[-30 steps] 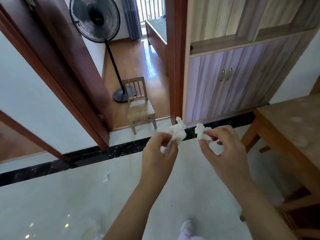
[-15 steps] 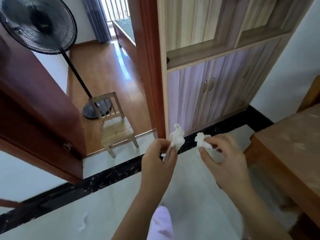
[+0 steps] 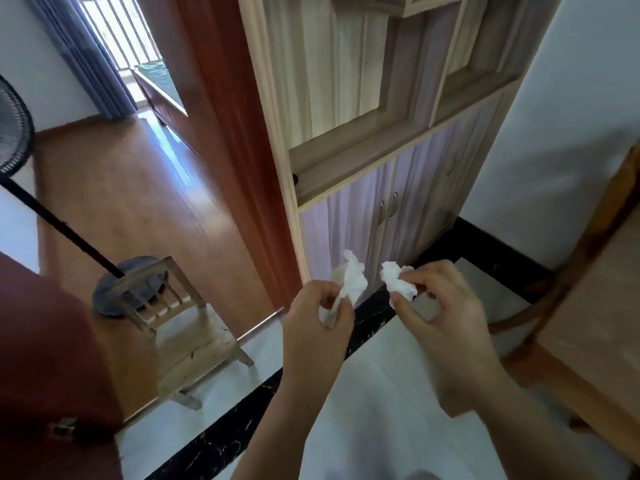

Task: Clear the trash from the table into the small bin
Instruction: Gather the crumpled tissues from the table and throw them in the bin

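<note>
Head view: a person is standing on pale floor tiles (image 3: 388, 393) with both arms stretched forward at about the same height. The left hand (image 3: 317, 327) is pinching a crumpled white tissue (image 3: 351, 282) between thumb and curled fingers, the paper sticking up above the knuckles. The right hand (image 3: 440, 327) is pinching a second tissue wad (image 3: 396, 282) at its fingertips, the remaining fingers loosely bent. The two scraps are hanging just beside each other, apart, in the air in front of a wood-grain cabinet (image 3: 363, 216) with two doors. The wooden table (image 3: 595, 327) is showing at the right edge, beside the right forearm. To the left, a small wooden chair (image 3: 187, 337) is sitting in the red-brown doorway (image 3: 235, 133), near the round base of a standing fan (image 3: 128, 282).
</note>
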The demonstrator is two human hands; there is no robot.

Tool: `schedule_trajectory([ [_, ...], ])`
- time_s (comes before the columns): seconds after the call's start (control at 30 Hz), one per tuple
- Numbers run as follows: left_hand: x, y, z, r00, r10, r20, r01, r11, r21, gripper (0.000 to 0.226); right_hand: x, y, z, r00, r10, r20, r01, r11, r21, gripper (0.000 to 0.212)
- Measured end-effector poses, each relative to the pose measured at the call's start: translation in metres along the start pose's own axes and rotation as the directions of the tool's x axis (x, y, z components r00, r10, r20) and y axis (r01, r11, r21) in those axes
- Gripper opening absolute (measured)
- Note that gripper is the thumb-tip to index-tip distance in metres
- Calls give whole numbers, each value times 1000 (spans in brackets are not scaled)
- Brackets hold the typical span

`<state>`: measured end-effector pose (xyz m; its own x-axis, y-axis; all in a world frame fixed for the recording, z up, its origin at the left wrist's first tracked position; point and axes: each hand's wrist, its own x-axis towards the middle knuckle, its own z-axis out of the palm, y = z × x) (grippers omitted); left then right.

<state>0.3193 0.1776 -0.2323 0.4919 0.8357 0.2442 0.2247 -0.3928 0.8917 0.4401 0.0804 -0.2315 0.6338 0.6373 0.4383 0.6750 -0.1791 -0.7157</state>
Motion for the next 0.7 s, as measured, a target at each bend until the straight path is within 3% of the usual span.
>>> schedule_trajectory([
  [0.17, 58, -5, 42, 993, 5, 115, -3, 1000, -15, 20, 47, 38, -2, 995, 36, -90, -37, 999, -14, 14],
  [0.5, 184, 30, 180, 942, 112, 316, -102, 994, -49, 14, 162, 147, -50, 952, 128, -277, -160, 983, -95, 15],
  [0.63, 222, 49, 232, 925, 193, 328, -170, 981, -95, 11, 200, 186, -77, 929, 161, -332, -211, 970, -118, 15],
  [0.7, 233, 52, 254, 917, 191, 351, -156, 980, -124, 23, 214, 200, -87, 921, 162, -355, -217, 969, -120, 14],
])
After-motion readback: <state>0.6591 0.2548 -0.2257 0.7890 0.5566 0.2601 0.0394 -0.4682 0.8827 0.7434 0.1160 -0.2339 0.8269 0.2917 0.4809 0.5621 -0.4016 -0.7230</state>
